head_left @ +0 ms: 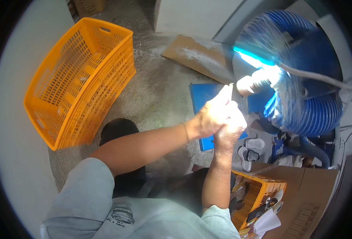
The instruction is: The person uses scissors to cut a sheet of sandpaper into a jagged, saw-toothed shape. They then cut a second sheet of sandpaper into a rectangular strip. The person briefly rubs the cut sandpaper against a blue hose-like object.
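Observation:
My left hand (211,116) and my right hand (232,124) are pressed together in front of me, fingers closed. A small pale tip (231,85) shows at the fingertips of the left hand; its kind is too small to tell. What the right hand grips is hidden between the hands. Just right of the fingertips, apart from them, a pale rounded machine part (245,85) glares in strong light. Above it hangs a lit teal lamp (255,54) on a grey flexible arm.
Thick blue ribbed hose (319,113), partly under clear plastic film, fills the right. A blue panel (202,95) lies below the hands. Stacked orange crates (100,99) stand left. A cardboard sheet (200,57), shoes (245,155) and a filled orange crate (259,185) are around.

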A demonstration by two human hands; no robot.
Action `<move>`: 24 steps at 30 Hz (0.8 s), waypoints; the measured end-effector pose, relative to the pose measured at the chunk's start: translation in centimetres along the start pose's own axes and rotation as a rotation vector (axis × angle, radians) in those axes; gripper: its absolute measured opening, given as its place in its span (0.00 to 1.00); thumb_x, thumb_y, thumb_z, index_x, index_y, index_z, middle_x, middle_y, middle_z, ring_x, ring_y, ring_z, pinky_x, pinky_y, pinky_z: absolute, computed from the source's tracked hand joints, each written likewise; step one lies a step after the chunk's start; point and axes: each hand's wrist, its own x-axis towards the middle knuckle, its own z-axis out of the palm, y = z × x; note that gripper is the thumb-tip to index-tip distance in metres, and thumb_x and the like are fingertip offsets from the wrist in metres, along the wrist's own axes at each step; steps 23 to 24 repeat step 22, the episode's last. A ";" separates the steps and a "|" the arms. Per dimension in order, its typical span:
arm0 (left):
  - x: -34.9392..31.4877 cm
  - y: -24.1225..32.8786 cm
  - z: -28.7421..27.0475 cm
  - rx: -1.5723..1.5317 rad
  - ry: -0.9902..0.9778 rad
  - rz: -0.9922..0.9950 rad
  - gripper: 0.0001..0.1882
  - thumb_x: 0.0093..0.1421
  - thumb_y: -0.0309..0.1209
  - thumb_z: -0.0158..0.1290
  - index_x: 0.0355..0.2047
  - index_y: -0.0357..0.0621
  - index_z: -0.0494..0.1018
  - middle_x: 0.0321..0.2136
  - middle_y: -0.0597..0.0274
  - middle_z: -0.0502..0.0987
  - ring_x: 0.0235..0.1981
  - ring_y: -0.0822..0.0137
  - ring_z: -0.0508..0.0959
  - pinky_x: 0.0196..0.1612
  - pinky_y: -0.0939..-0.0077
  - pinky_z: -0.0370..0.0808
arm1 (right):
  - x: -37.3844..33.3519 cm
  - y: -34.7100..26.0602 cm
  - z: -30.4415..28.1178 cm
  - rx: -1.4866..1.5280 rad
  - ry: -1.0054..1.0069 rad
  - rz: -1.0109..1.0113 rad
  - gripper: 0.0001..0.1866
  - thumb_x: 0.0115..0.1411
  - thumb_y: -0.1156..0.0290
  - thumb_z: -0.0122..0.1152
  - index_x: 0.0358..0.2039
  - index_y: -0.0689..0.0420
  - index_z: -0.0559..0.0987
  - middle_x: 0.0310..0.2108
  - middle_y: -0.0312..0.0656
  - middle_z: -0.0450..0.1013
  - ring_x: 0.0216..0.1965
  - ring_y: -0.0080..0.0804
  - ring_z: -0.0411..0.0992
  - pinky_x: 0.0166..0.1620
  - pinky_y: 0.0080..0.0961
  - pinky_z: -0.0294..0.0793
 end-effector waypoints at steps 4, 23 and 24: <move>0.1 -1.4 0.3 -0.457 0.223 -0.400 0.11 0.66 0.33 0.53 0.38 0.36 0.74 0.32 0.57 0.78 0.31 0.72 0.76 0.36 0.72 0.75 | -0.8 1.2 -1.5 -0.315 -0.064 -0.269 0.09 0.55 0.80 0.62 0.37 0.62 0.82 0.31 0.47 0.76 0.32 0.40 0.76 0.38 0.33 0.76; 3.2 -0.5 -0.9 -0.997 -0.149 -0.421 0.21 0.62 0.28 0.57 0.54 0.31 0.72 0.49 0.49 0.77 0.48 0.60 0.79 0.52 0.67 0.77 | 1.3 3.8 -4.2 1.138 -0.212 0.383 0.14 0.62 0.72 0.58 0.44 0.70 0.77 0.34 0.55 0.80 0.30 0.40 0.81 0.32 0.26 0.83; 3.2 -0.5 -0.9 -0.997 -0.149 -0.421 0.21 0.62 0.28 0.57 0.54 0.31 0.72 0.49 0.49 0.77 0.48 0.60 0.79 0.52 0.67 0.77 | 1.3 3.8 -4.2 1.138 -0.212 0.383 0.14 0.62 0.72 0.58 0.44 0.70 0.77 0.34 0.55 0.80 0.30 0.40 0.81 0.32 0.26 0.83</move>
